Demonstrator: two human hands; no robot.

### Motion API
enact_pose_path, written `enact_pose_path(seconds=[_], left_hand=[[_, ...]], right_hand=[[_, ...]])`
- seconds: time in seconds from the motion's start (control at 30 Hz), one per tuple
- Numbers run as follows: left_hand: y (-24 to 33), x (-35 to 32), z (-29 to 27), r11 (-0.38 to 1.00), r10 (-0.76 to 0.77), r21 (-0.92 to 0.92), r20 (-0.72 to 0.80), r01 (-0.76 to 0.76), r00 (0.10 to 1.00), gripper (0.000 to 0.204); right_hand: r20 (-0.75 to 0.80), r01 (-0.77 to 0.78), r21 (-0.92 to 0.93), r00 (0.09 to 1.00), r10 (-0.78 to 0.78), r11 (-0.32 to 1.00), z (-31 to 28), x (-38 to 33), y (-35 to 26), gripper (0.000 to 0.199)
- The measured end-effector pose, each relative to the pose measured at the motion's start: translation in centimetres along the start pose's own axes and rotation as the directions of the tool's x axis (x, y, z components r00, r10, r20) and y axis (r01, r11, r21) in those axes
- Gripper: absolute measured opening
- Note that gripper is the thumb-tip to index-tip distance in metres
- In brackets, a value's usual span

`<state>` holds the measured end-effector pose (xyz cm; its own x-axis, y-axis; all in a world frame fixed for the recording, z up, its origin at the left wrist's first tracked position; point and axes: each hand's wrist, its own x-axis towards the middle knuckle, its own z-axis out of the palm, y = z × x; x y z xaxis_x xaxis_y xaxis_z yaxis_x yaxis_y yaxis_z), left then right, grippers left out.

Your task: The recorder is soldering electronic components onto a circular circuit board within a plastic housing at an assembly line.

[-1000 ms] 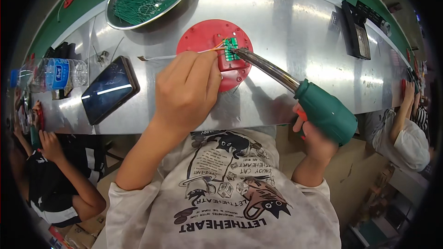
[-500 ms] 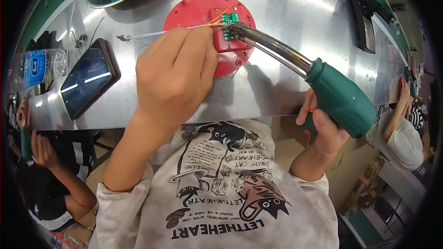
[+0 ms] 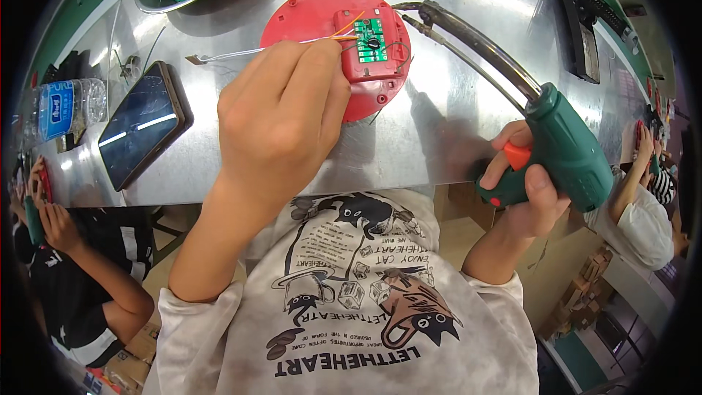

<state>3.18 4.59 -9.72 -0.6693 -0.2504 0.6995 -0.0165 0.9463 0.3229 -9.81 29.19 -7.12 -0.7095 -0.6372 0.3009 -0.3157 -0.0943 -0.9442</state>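
Head: metal table [image 3: 504, 14], beige floor [image 3: 542, 267]

A shiny metal table [image 3: 468, 44] carries a round red plate [image 3: 300, 18] lying near its middle, a metal bowl [image 3: 164, 9] toward the far side on the left, a dark phone [image 3: 142, 126] close to the near edge, a plastic bottle [image 3: 89, 102] farther left, and a black holder [image 3: 581, 40] toward the far right
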Motion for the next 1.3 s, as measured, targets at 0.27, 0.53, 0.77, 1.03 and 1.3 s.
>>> enact_pose_path(seconds=[0.27, 0.53, 0.77, 1.03, 1.3], left_hand=[[0.2, 0.0, -0.2, 0.999, -0.033, 0.009, 0.042, 0.033, 0.999, 0.017], [0.8, 0.8, -0.9, 0.985, -0.142, -0.089, 0.048, 0.146, 0.989, 0.011], [0.5, 0.9, -2.1, 0.992, -0.112, -0.081, -0.171, 0.099, 0.979, 0.031], [0.6, 0.5, -1.4, 0.975, -0.119, -0.199, -0.105, 0.096, 0.987, 0.023], [0.4, 0.7, -1.5, 0.992, -0.075, -0.102, 0.035, 0.079, 0.997, 0.017]], right_hand=[[-0.018, -0.016, 0.064, 1.0, 0.017, 0.998, -0.1, 0.0, 0.2, 0.046], [-0.039, -0.011, 0.076, 0.999, 0.014, 0.997, -0.2, -0.2, 0.3, 0.045], [-0.061, -0.041, 0.095, 0.997, 0.047, 0.995, -0.8, -0.8, -0.3, 0.045], [-0.077, -0.058, -0.02, 0.995, 0.056, 0.998, 0.3, -2.4, -0.4, 0.039], [-0.083, -0.192, 0.01, 0.978, 0.192, 0.981, 1.7, -1.8, -1.1, 0.027]])
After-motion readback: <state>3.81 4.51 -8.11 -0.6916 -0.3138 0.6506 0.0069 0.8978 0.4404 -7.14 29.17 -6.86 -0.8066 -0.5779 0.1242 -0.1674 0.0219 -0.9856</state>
